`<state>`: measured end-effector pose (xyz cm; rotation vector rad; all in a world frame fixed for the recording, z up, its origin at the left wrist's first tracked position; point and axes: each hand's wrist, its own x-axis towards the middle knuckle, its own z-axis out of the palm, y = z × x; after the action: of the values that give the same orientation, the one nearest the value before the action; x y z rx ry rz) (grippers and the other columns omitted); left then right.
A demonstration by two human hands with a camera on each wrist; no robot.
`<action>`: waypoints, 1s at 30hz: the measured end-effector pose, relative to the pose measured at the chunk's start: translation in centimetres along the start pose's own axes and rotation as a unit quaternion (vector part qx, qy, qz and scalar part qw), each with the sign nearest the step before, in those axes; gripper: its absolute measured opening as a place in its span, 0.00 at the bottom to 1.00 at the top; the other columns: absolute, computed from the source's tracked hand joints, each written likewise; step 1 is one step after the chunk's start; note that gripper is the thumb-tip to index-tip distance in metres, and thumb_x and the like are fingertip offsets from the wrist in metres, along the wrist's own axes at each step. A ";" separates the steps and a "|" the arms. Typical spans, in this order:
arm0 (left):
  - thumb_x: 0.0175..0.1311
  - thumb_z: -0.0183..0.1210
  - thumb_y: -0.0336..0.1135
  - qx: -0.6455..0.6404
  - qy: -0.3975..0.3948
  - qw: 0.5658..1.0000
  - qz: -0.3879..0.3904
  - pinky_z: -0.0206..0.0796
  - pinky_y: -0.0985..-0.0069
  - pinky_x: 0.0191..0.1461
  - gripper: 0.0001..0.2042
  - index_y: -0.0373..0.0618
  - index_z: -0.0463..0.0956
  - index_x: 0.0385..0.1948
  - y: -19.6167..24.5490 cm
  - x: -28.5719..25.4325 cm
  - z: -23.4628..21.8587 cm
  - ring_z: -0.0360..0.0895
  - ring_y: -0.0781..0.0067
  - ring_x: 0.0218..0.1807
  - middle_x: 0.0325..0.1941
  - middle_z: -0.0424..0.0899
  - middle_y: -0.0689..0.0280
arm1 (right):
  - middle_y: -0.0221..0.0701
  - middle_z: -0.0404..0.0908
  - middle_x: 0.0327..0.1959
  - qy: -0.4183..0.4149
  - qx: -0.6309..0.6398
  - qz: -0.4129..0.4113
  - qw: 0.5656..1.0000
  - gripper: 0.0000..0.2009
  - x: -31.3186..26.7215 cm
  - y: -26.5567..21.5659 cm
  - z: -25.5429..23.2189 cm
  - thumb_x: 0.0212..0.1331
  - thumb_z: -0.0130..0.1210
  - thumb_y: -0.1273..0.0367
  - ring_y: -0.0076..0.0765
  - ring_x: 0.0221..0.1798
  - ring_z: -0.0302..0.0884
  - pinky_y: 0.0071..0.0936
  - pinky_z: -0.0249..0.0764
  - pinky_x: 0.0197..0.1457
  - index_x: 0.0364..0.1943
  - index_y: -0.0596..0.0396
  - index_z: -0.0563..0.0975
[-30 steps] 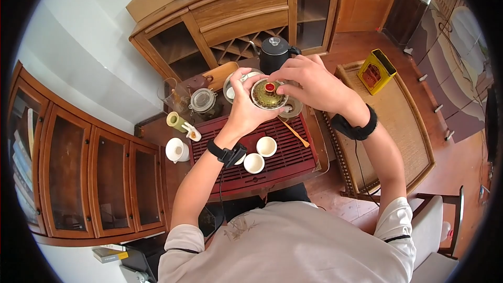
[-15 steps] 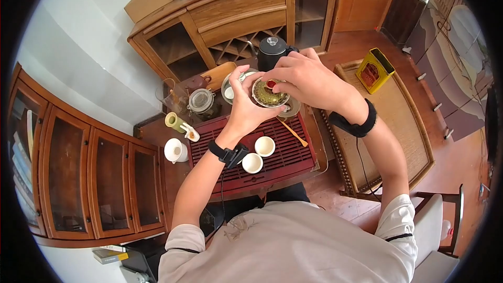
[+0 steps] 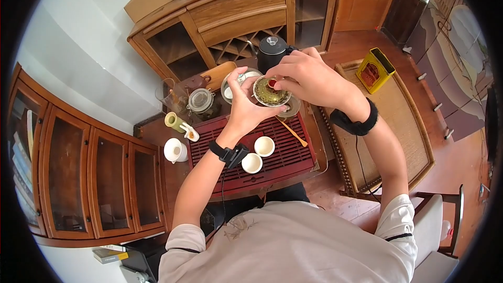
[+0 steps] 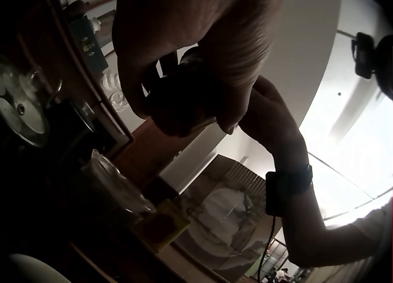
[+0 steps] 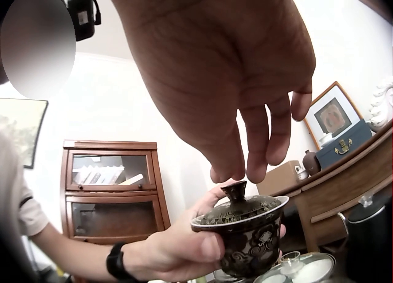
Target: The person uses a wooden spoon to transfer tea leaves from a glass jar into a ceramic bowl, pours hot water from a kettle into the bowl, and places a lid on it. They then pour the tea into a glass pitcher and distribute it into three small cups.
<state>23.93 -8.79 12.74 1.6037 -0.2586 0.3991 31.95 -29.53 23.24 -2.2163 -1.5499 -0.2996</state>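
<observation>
My left hand [image 3: 245,109] holds a dark patterned lidded tea bowl [image 5: 250,246] up above the tea tray, with the thumb along its near side. The bowl has a pale rim, and its lid [image 5: 245,210] carries a flared knob [image 5: 234,191] whose top shows red in the head view. From the right, my right hand [image 3: 308,77] reaches over the lid. In the right wrist view its fingers hang down with their tips right at the knob's top, and the knob shows whole below them. The left wrist view is dark around the bowl.
Two white cups [image 3: 264,147] stand on the slatted red tea tray [image 3: 293,157], and a wooden tea scoop [image 3: 293,132] lies at its right. Behind are a black kettle [image 3: 272,58] and a glass jar [image 3: 201,101]. A white pitcher [image 3: 174,150] stands left; a yellow tin [image 3: 375,71] stands right.
The right fingertips have shifted slightly left and up in the head view, now covering part of the red knob. The left hand keeps holding the tea bowl in nearly the same place.
</observation>
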 end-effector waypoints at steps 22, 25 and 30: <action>0.46 0.87 0.30 0.157 -0.049 0.986 -0.039 0.72 0.59 0.76 0.58 0.46 0.44 0.72 -1.3 0.9 -0.4 0.78 0.55 0.70 0.66 0.78 0.48 | 0.36 0.92 0.35 0.006 0.102 0.082 0.991 0.08 -0.3 4.1 4.5 0.65 0.67 0.64 0.46 0.44 0.88 0.43 0.72 0.56 0.42 0.47 0.93; 0.46 0.87 0.29 0.164 -0.054 0.984 -0.043 0.71 0.59 0.76 0.58 0.46 0.45 0.72 -1.4 0.9 -0.5 0.78 0.55 0.70 0.66 0.78 0.48 | 0.39 0.91 0.33 0.025 0.103 0.083 0.991 0.08 -0.2 4.0 4.5 0.63 0.67 0.64 0.48 0.39 0.89 0.41 0.77 0.53 0.40 0.48 0.93; 0.46 0.87 0.28 0.177 -0.067 0.981 -0.050 0.72 0.59 0.76 0.58 0.46 0.45 0.72 -1.5 1.4 -0.9 0.78 0.55 0.70 0.66 0.78 0.48 | 0.44 0.92 0.35 0.017 0.127 0.111 0.985 0.09 -0.3 3.8 4.5 0.60 0.71 0.69 0.46 0.36 0.92 0.35 0.86 0.46 0.43 0.56 0.92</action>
<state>25.70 -7.70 11.93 1.9887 -0.2148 0.2692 35.14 -28.85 18.30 -2.1427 -1.2306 -0.0681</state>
